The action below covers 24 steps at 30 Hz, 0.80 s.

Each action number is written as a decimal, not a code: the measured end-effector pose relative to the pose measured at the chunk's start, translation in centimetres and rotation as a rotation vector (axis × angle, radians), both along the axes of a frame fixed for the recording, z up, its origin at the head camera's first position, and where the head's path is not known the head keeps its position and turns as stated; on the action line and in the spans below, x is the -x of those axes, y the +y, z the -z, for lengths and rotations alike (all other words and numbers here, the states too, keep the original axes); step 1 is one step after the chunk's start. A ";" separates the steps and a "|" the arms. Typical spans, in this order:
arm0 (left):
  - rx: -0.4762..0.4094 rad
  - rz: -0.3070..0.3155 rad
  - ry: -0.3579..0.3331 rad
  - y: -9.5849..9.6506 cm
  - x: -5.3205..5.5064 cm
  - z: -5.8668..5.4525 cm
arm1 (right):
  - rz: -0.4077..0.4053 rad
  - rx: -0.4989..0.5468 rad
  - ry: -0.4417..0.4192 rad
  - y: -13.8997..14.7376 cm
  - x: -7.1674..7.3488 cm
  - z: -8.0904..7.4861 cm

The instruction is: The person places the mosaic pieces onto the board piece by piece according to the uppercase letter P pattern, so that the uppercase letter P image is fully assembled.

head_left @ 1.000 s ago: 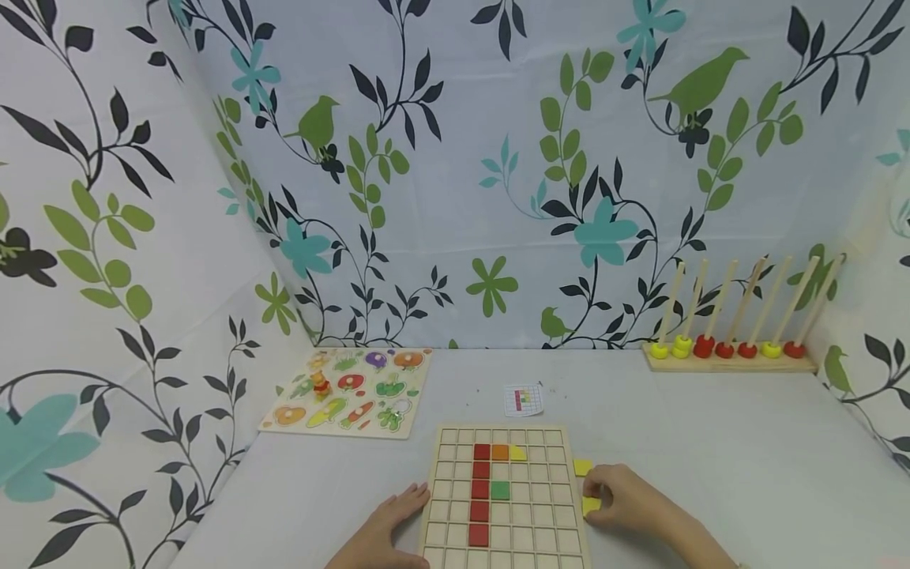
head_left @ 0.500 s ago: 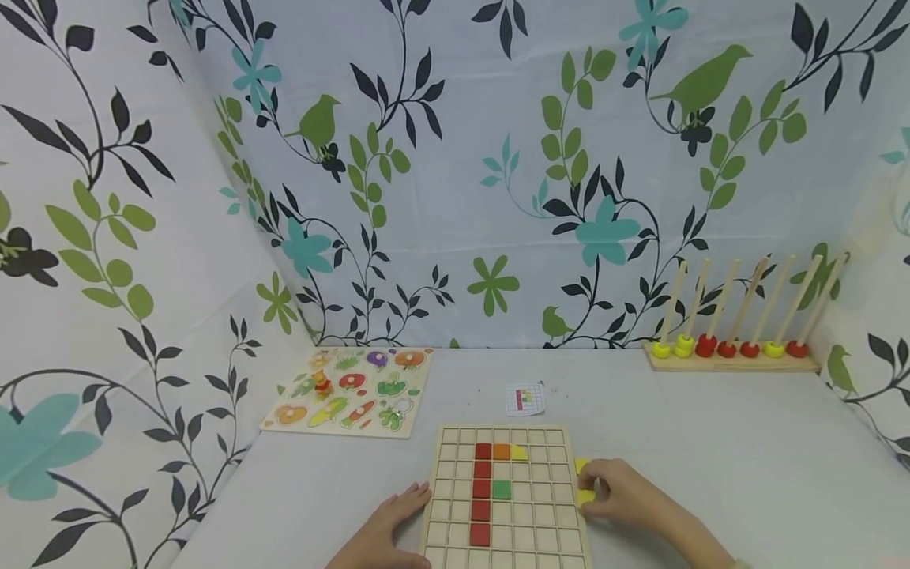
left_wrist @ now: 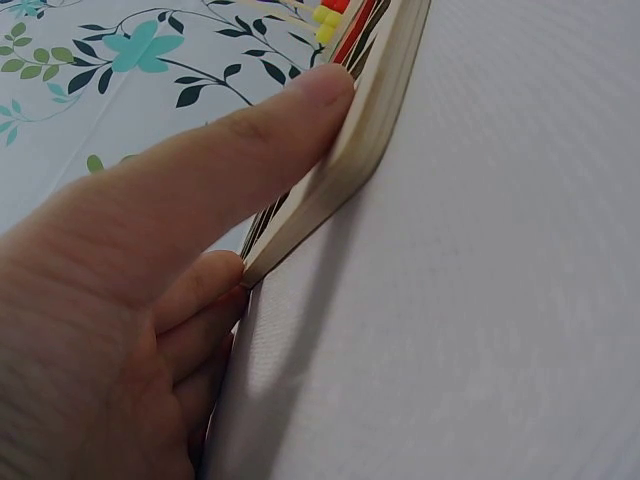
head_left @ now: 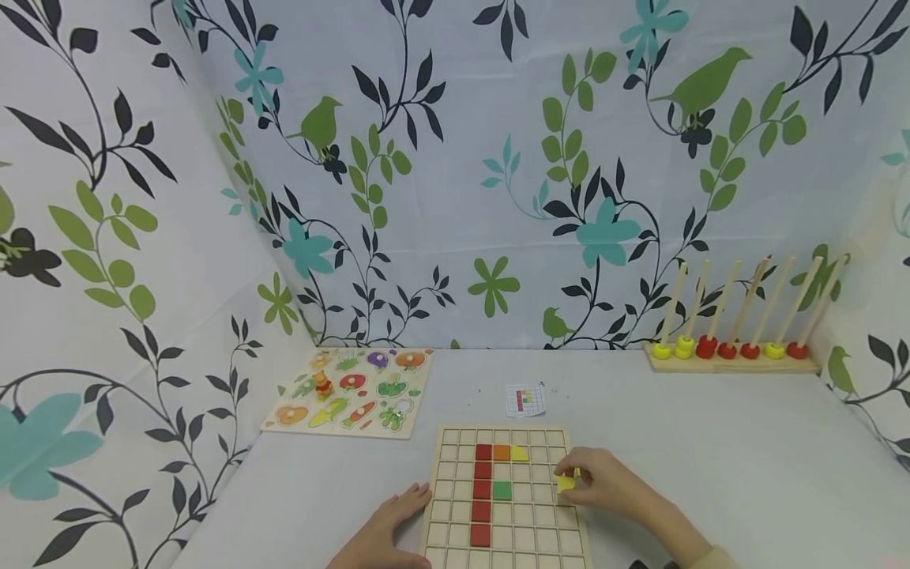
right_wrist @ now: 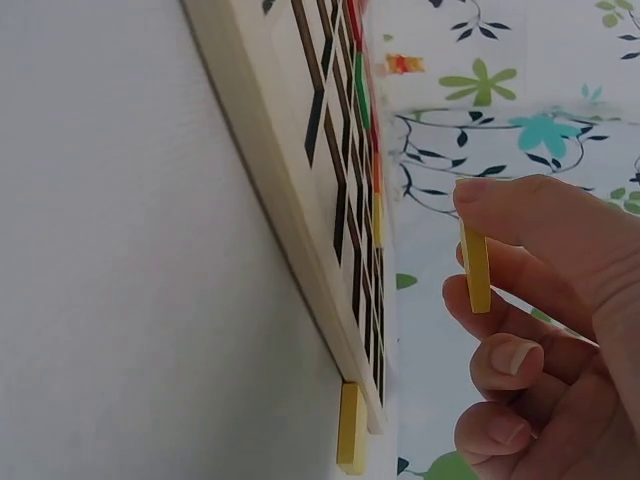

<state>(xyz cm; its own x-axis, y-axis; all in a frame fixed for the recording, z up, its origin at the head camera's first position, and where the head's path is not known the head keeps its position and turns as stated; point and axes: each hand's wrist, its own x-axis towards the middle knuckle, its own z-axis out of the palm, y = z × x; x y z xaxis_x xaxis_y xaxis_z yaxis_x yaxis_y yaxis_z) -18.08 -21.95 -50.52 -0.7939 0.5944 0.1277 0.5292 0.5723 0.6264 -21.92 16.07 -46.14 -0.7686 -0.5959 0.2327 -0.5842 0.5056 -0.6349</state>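
Observation:
A wooden grid board (head_left: 522,537) lies on the table at the front. Within its cells sit a column of several red tiles (head_left: 481,510), an orange tile (head_left: 502,453), a yellow piece (head_left: 520,454) with a cut corner and a green tile (head_left: 502,491). My right hand (head_left: 614,484) pinches a yellow tile (right_wrist: 478,265) between thumb and fingers, raised over the board's right side. Beside the board's right edge lies another yellow tile (right_wrist: 350,430), mostly hidden by the hand in the head view. My left hand (head_left: 387,528) rests along the left edge, its thumb (left_wrist: 322,90) touching the rim.
Behind the board lies a small paper card (head_left: 524,401) printed with a coloured grid. A vegetable peg puzzle (head_left: 329,427) with a small toy figure (head_left: 323,385) on it is at back left. At back right stands a wooden rack (head_left: 735,365) of upright rods with red and yellow beads.
My right hand has taken a yellow tile from beside the board, lifted it and moved left over the board's right columns. The left hand has stayed in place.

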 end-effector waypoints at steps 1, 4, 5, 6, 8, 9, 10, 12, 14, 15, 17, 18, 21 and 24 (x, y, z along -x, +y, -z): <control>0.000 -0.001 0.001 0.0 0.0 0.0 | -0.008 -0.001 0.002 -0.2 0.1 -0.1; 0.002 -0.003 0.002 0.0 0.0 0.0 | -0.023 -0.003 0.000 -0.9 0.3 -0.5; 0.003 -0.003 0.005 -0.1 0.0 0.0 | -0.027 -0.001 -0.003 -1.2 0.4 -0.6; 0.005 -0.002 0.008 -0.1 0.0 0.0 | -0.030 0.000 -0.005 -1.4 0.4 -0.7; 0.006 -0.005 0.006 -0.1 0.0 0.0 | -0.037 0.001 -0.001 -1.9 0.6 -0.9; 0.007 -0.007 0.006 -0.1 0.0 0.0 | -0.043 0.006 0.008 -2.2 0.6 -1.0; 0.011 -0.009 0.003 0.0 0.0 0.0 | -0.047 0.011 0.016 -2.4 0.7 -1.0; 0.013 -0.011 0.004 0.0 0.0 0.0 | -0.057 0.024 0.040 -2.9 0.7 -1.1; 0.016 -0.014 0.002 0.0 0.0 0.2 | -0.060 0.036 0.060 -3.4 0.9 -1.2; 0.019 -0.012 0.006 0.0 0.0 0.2 | -0.062 0.040 0.070 -3.6 0.9 -1.2; 0.024 -0.006 0.018 0.0 0.1 0.4 | -0.065 0.046 0.082 -4.0 1.0 -1.1; 0.028 -0.001 0.027 0.0 0.1 0.5 | -0.067 0.047 0.086 -4.2 1.0 -1.1; 0.033 0.010 0.051 0.0 0.1 0.6 | -0.069 0.050 0.092 -4.7 1.1 -1.0; 0.027 0.014 0.060 0.0 0.1 0.5 | -0.067 0.048 0.092 -5.0 1.1 -1.0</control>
